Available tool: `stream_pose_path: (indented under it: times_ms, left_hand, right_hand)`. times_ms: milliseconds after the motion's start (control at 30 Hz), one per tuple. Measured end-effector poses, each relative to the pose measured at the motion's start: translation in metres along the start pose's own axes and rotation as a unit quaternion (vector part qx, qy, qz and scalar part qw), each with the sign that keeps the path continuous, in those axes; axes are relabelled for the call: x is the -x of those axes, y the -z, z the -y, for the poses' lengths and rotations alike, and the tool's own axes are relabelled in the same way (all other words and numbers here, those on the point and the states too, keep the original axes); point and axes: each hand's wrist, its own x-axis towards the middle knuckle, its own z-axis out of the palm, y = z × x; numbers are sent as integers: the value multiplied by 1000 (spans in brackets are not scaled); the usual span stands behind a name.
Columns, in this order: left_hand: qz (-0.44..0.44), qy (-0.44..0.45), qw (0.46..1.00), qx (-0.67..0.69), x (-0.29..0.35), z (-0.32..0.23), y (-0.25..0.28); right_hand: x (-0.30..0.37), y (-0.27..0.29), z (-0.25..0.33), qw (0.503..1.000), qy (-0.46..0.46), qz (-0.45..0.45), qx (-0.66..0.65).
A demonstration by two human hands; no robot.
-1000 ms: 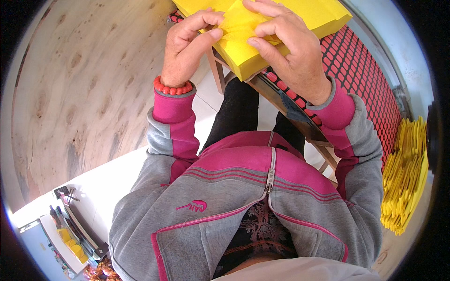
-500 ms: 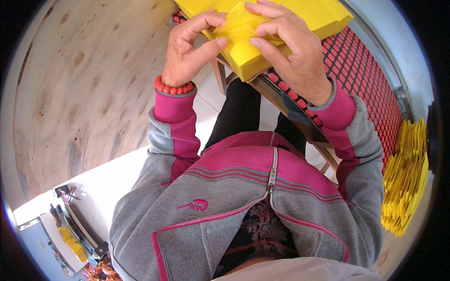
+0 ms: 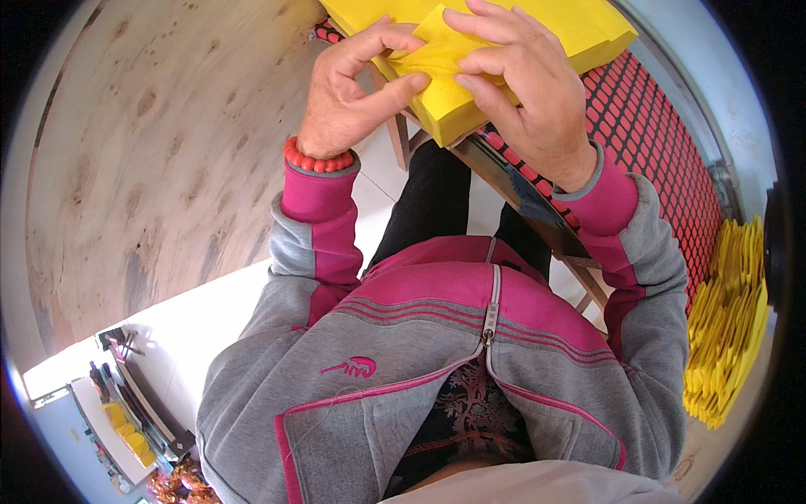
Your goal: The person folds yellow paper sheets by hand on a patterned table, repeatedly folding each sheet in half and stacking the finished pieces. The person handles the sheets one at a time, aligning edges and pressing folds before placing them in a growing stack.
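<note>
A thick stack of yellow paper-like sheets [image 3: 588, 42] lies at the top of the view, its cut edges showing toward me. At its near corner, the top yellow sheet [image 3: 437, 55] is raised and creased between my hands. My left hand [image 3: 348, 88], with a red bead bracelet [image 3: 317, 158] at the wrist, pinches the sheet's left side with thumb and forefinger. Opposite it, my right hand [image 3: 537, 88] grips the sheet's right side, thumb and bent forefinger on the yellow material. Some fingertips are hidden behind the sheet.
The stack rests on a wooden-framed bench [image 3: 520, 189] with a red-and-black patterned cover [image 3: 638, 126]. Folded yellow pieces [image 3: 726, 328] are piled at the right. A plywood board [image 3: 168, 151] stands on the left; a shelf with small items [image 3: 126, 428] is at lower left.
Both hands have shifted slightly to the right in view, along with the stack. The left thumb and fingers have moved a little along the creased sheet.
</note>
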Motion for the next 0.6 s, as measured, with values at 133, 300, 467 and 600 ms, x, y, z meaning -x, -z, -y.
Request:
stream_pose_path:
  times_ms: [133, 300, 467, 600]
  left_hand:
    - [3, 5, 1000, 8, 0, -2, -2]
    - [16, -10, 1000, -14, -2, -2, 1]
    - [10, -13, 1000, -18, -1, 0, 1]
    - [-8, -27, 999, -19, 3, -1, -2]
  right_hand:
    - [-1, -1, 2, 999, 19, -12, 27]
    - [-1, -1, 2, 998, 27, -8, 47]
    - [-1, -1, 0, 998, 24, 6, 56]
    - [-3, 5, 0, 1000, -24, 16, -1]
